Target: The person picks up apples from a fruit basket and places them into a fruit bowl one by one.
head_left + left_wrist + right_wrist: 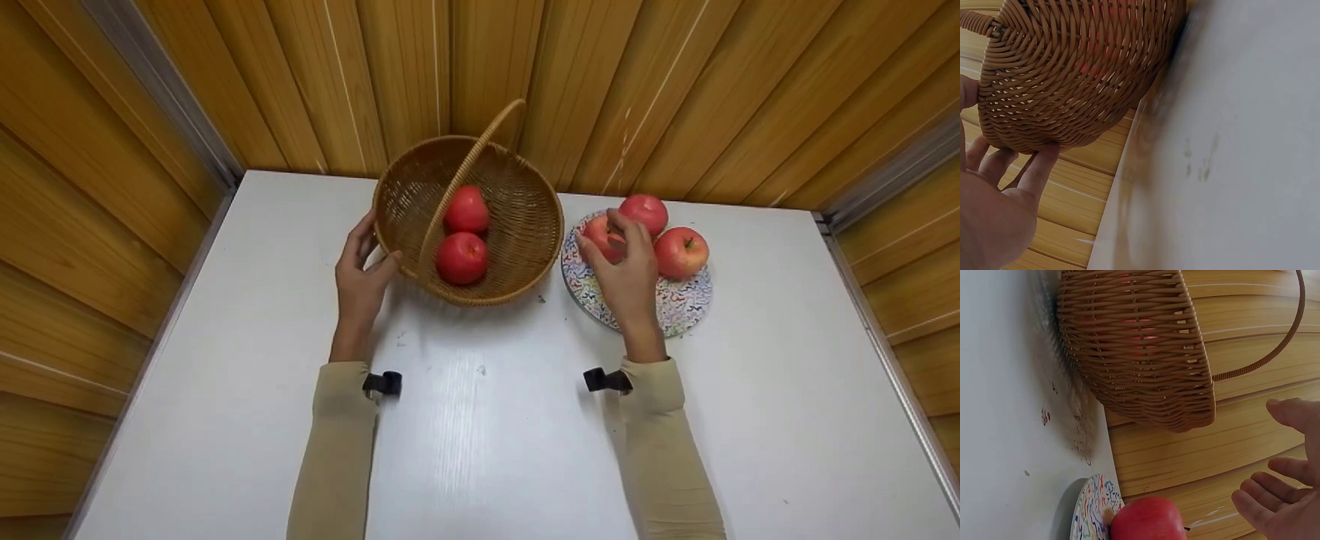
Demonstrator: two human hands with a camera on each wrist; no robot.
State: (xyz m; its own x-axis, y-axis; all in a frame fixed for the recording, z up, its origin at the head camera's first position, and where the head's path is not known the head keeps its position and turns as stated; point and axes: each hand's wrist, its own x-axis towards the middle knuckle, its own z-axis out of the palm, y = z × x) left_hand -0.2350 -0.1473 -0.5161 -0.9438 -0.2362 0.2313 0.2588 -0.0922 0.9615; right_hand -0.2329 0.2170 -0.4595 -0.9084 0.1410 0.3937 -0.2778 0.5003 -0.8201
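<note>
A brown wicker basket (525, 225) with a tall arched handle holds two red apples (462, 259). My left hand (362, 281) grips the basket's left side, thumb by the rim and fingers against the woven outer wall, as the left wrist view shows. On the right, a plate with a multicoloured squiggle pattern (686, 307) carries three apples: one at the back (643, 213), one at the right (681, 253), one at the left (600, 236). Above the plate hovers my right hand (628, 277), thumb and fingers apart, partly covering the left apple. Nothing is in it; the right wrist view shows it clear of the red apple (1148, 520).
Both basket and plate stand on a white table (465, 420), close to its back edge. Wood-plank walls (585, 90) rise behind and at both sides. The basket handle (480, 146) arches well above the rim. Small dark specks mark the tabletop.
</note>
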